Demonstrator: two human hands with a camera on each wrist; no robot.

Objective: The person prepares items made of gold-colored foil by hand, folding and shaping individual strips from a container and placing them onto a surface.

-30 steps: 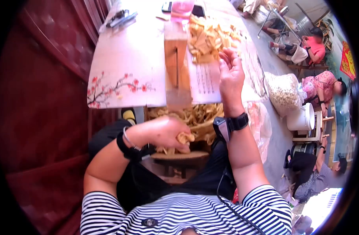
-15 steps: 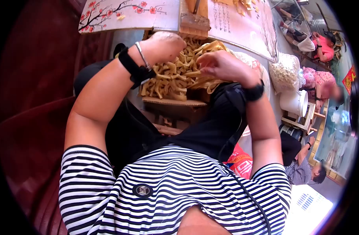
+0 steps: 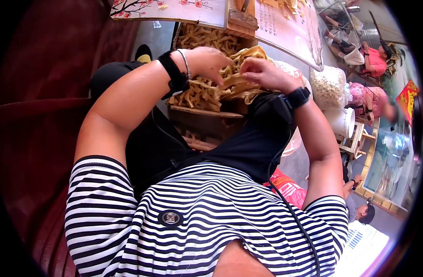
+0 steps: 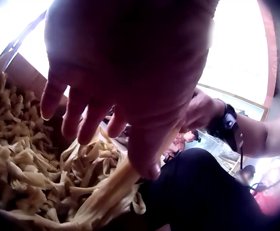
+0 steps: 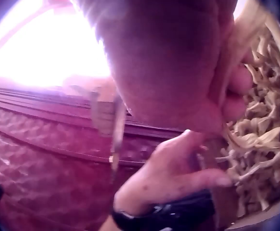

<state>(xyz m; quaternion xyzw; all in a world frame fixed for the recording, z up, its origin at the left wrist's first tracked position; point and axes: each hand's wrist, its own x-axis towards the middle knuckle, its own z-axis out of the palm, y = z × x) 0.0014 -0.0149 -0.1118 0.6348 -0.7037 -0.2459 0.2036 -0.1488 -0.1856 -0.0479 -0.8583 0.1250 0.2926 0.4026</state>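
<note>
Both hands meet over a box (image 3: 207, 113) of pale strips (image 3: 200, 94) in the upper middle of the head view, just below the edge of the desk (image 3: 174, 11) at the top of the frame. The right hand (image 3: 263, 74) has its fingers (image 5: 237, 84) curled round a bundle (image 3: 237, 83) of long strips, which lifts out of the heap and runs toward the left of the frame. The left hand (image 3: 207, 61) lies on the other end of that bundle; in the left wrist view its fingers (image 4: 77, 120) hang straight and spread apart above the heap, and the thumb tip touches the bundle. The two hands are just beside each other, not touching. The box stands in front of the person's knees, its far side under the desk. At right of the frame, well apart from the box, are a bag (image 3: 327, 85) of whitish bits and a white bucket (image 3: 344, 121) below it.
</note>
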